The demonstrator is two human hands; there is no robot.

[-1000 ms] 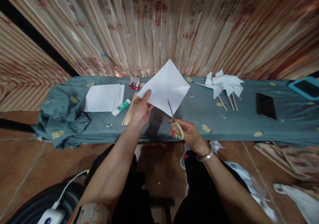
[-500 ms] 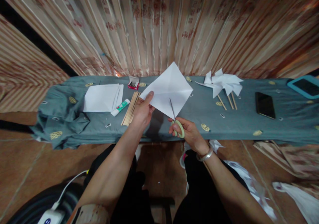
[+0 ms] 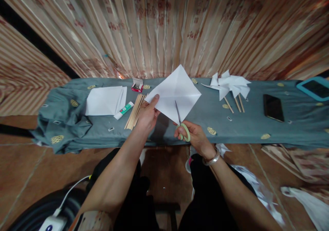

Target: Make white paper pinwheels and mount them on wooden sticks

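Observation:
A square sheet of white paper (image 3: 174,87) with fold creases is held up, one corner toward me. My left hand (image 3: 148,114) pinches its left corner, thumb on top. In my right hand (image 3: 192,133) is a pair of scissors (image 3: 185,131) with pale green handles, fingers closed around them. One dark blade lies over the paper near its lower corner, pointing toward the middle; the other blade is hidden beneath. Just left of my left hand lie several wooden sticks (image 3: 134,112) and a glue stick (image 3: 123,110).
A stack of white paper (image 3: 104,100) lies at left on the grey-green cloth (image 3: 164,135). Behind the sticks sits a small red box (image 3: 137,85). White paper pinwheels (image 3: 230,85) on sticks, a black phone (image 3: 273,108) and a blue-framed tablet (image 3: 315,88) are to the right.
The paper has shifted slightly to the right and its right corner has tilted a little. Both hands keep nearly the same place and grip.

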